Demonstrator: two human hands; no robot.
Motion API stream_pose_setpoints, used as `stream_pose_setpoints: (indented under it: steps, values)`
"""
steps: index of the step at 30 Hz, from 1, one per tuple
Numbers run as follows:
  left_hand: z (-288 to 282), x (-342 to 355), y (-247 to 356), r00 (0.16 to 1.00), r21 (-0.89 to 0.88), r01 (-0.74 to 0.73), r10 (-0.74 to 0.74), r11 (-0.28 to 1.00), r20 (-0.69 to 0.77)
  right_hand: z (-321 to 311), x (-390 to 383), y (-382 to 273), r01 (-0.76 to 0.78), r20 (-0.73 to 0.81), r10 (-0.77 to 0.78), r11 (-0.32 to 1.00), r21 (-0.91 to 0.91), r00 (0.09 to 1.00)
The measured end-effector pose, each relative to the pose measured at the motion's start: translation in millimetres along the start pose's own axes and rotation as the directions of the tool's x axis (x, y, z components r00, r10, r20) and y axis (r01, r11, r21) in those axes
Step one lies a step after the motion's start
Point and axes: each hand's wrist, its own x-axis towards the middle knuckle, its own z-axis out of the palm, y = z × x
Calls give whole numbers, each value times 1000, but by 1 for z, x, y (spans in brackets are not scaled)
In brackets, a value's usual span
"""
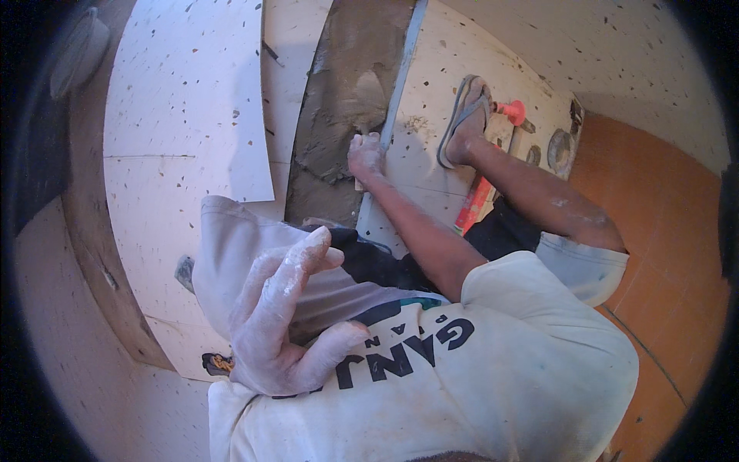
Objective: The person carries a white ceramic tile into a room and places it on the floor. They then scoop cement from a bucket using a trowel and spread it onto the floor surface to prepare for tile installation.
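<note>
Powdered white, my left hand (289, 316) is raised close to me over my shirt, its fingers loosely bent and apart, holding nothing. Further off, my right hand (366, 158) is closed low on the strip of wet grey mortar (335, 100), beside a pale metal-like edging (400, 77); a small pale piece shows beneath it, mostly hidden, too little to name. Speckled white tiles (181, 92) lie left of the mortar, one overlapping another. A second speckled white surface (423, 215) lies right of the edging.
My sandalled foot (469, 115) rests on the right-hand tiles, near a pink-red knobbed tool (512, 112) and a long red bar (473, 204). A pale container (81, 54) stands at far left. Orange-brown flooring (647, 192) and a speckled wall (631, 46) are on the right.
</note>
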Motion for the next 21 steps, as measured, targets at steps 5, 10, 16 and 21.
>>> stream_pose_setpoints:
  steps: [5,10,16,21]
  values:
    - [2,-6,6,1000,-9,-15,15,1000,-16,-3,-25,-5,-158,9,163,940,301,987]
    - [6,-2,13,1000,3,-5,5,1000,-4,-6,-49,-5,-345,471,85,795,500,878]
    - [3,4,21,999,18,35,-35,999,34,11,-45,16,441,194,-441,896,44,876]
    - [7,8,21,1000,-4,9,-9,1000,18,2,-44,18,593,275,-569,805,-4,775]
